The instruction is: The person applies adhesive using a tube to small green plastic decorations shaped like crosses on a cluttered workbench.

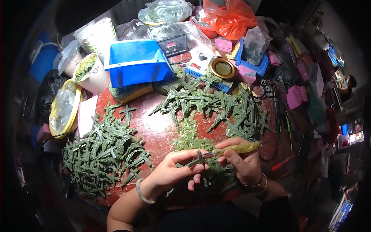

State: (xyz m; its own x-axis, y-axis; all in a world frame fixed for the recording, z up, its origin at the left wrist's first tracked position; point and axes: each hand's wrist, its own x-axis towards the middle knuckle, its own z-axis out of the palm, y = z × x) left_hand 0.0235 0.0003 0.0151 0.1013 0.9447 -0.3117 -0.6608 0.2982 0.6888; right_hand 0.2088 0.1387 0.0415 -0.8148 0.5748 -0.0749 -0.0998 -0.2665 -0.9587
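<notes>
My left hand (174, 167) pinches a small green cross (199, 157) between thumb and fingers, low in the middle of the view. In my right hand (247, 165) is a thin-tipped carving knife with a yellow wrapped handle (242, 147). The knife's narrow metal tip meets the cross near my left fingertips; whether it touches cannot be told. Pale green shavings (187, 133) lie scattered just beyond my hands. To the left spreads a heap of green crosses (102, 154), and more green crosses (197, 97) are piled at the far side and right.
On the red table (145, 133), a blue bin (135, 69) stands at the back beside a white tub (92, 75). A heater box (199, 65) with a brass-coloured pot (223, 69) sits behind the far crosses. A yellow basin (65, 108) is left; a red-handled tool (283, 163) lies right.
</notes>
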